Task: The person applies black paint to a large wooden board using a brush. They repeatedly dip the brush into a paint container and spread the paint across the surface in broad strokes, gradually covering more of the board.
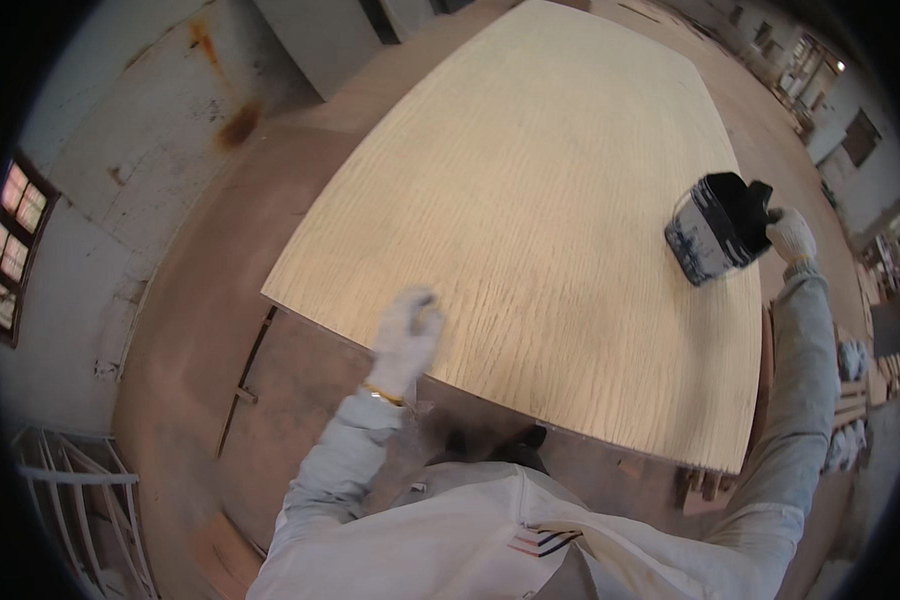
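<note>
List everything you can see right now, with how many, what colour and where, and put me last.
Board: one, pale wood, centre
Bucket: one, dark with pale smears, board's right side
Left window: one, brown-framed, far left
Left wall: one, whitish, rust-stained, left
Panels: at least two, grey, top left
Rack: one, grey, lower left
Floor: one, brown, around board
Sleeves: two, grey, lower left and right
Left hand: one, white-gloved, board's near edge
Right hand: one, white-gloved, bucket's top

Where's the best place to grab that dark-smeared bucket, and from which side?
Probably take the bucket by its right rim, coming from the right, fingers over the edge: its mouth is open on top, and the right hand is there. A dark piece juts out there; whether it's fixed on, I can't tell.
</note>
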The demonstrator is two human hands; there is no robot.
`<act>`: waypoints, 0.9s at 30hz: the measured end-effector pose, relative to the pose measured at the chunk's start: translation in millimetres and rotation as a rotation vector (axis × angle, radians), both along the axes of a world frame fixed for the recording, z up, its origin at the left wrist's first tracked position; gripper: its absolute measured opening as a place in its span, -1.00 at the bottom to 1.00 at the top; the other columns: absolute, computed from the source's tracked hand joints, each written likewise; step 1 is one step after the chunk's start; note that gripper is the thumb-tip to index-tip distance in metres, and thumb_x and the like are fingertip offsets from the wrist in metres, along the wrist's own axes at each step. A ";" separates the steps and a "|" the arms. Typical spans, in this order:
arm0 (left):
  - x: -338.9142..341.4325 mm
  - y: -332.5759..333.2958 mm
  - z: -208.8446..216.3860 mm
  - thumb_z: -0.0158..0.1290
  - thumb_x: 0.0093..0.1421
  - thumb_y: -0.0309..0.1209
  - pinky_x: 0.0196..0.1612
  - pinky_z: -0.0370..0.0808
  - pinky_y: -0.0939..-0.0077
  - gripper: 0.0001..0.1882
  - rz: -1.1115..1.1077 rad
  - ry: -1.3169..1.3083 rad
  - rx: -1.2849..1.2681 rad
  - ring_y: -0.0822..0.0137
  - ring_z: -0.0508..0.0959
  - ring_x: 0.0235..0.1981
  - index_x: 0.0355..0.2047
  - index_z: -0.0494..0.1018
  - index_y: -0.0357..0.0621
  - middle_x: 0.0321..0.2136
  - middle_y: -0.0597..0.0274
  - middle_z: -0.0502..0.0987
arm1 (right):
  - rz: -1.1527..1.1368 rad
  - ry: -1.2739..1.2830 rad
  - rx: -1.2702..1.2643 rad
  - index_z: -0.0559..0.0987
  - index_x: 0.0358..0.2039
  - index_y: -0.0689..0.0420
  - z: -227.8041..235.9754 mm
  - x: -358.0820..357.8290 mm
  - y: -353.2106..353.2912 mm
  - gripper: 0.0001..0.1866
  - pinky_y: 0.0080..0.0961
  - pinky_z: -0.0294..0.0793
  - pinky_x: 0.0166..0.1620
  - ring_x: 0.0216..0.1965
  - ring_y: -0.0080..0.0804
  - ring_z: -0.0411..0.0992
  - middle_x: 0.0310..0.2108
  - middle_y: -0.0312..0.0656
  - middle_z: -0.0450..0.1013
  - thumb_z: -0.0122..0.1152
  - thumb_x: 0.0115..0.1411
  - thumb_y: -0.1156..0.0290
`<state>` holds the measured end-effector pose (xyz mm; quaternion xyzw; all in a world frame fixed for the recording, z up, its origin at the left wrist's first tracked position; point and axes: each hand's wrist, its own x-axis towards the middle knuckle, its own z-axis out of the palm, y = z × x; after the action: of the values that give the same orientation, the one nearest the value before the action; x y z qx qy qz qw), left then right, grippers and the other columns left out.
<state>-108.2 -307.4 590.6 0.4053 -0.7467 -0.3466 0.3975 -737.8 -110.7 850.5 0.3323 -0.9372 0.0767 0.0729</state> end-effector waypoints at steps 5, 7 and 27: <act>101.9 -47.8 -42.9 0.21 0.31 -0.27 0.52 0.22 -0.06 -0.54 0.209 -0.511 -0.276 -0.12 0.31 0.48 0.19 0.55 -0.11 0.35 0.03 0.51 | -0.021 0.187 -0.180 0.65 0.21 0.27 3.7 19.9 28.4 -0.47 -0.33 0.53 0.25 0.17 -0.12 0.63 0.10 0.05 0.68 0.36 0.26 0.33; 117.2 -59.6 -58.4 0.18 0.36 -0.23 0.57 0.10 -0.10 -0.49 0.201 -0.567 -0.288 -0.15 0.25 0.51 0.27 0.51 -0.12 0.42 0.00 0.43 | 0.058 0.217 -0.271 0.61 0.28 0.24 15.1 16.8 55.2 -0.44 -0.37 0.52 0.25 0.17 -0.20 0.62 0.13 0.01 0.67 0.39 0.31 0.29; 153.4 -83.3 -76.7 0.21 0.38 -0.20 0.59 0.08 -0.08 -0.42 0.182 -0.463 -0.445 -0.14 0.25 0.52 0.34 0.46 -0.13 0.42 -0.02 0.42 | 0.073 -0.937 -0.312 0.60 0.21 0.41 -170.0 298.9 156.1 -0.47 -0.48 0.58 0.15 0.02 -0.44 0.61 0.02 -0.08 0.68 0.40 0.21 0.56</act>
<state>45.3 -390.7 513.9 0.4417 -0.8353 -0.0366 0.3254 -438.9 45.4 680.5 0.2797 -0.8343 0.3599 -0.3102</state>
